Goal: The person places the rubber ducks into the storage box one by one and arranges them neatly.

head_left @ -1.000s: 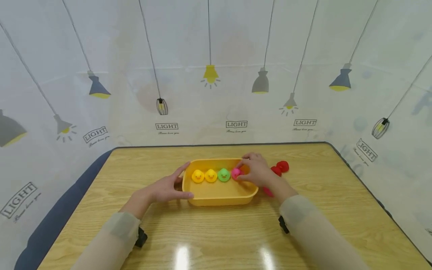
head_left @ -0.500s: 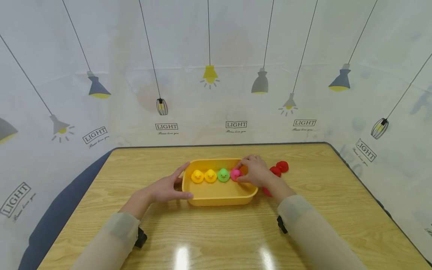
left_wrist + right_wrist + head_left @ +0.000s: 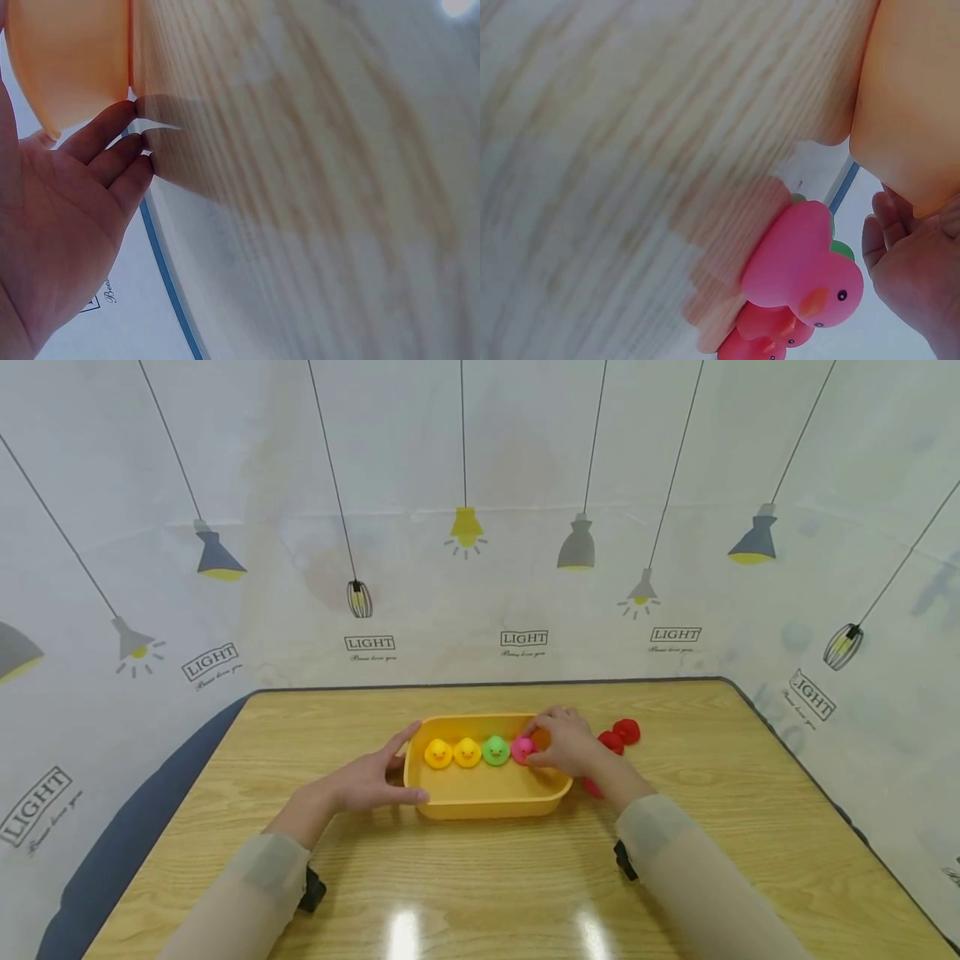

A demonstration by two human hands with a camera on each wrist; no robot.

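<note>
Presently | right hand point(image 3: 572, 746): our fingers pinch the pink duck point(image 3: 520, 750), below and right of mid-frame, inside the yellow tub point(image 3: 480, 787) | left hand point(image 3: 366, 782): fingers spread across its left end | we judge a sideways slip could topple the neighbouring green duck point(image 3: 496, 752)

I count one tray point(image 3: 487, 810), two yellow ducks point(image 3: 438, 754), two pink point(image 3: 521, 750), two red point(image 3: 627, 732), at least one green point(image 3: 496, 752)

Your right hand point(image 3: 564, 745) is partly covering a pink duck point(image 3: 521, 750).
In the right wrist view, another pink duck point(image 3: 799, 251) is partly hiding something green point(image 3: 843, 250) and the tray point(image 3: 911, 97) is running off-frame; the left wrist view is cropping your left hand point(image 3: 71, 199).
</note>
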